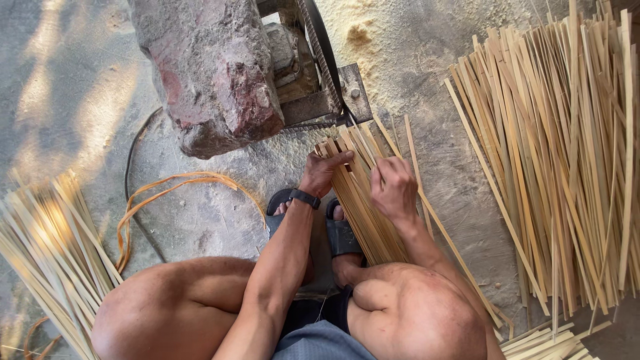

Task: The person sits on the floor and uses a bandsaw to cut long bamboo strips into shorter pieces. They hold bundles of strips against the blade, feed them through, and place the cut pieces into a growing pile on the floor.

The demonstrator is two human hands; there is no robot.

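Down on the dusty ground, a loose pile of strips (47, 247) lies leftmost, then the left hand (321, 172) and right hand (393, 187) pinch the bamboo bundle (363, 207) before the feet, beside a big heap (567, 153).

No pkgs, labels, signs or screens in view.
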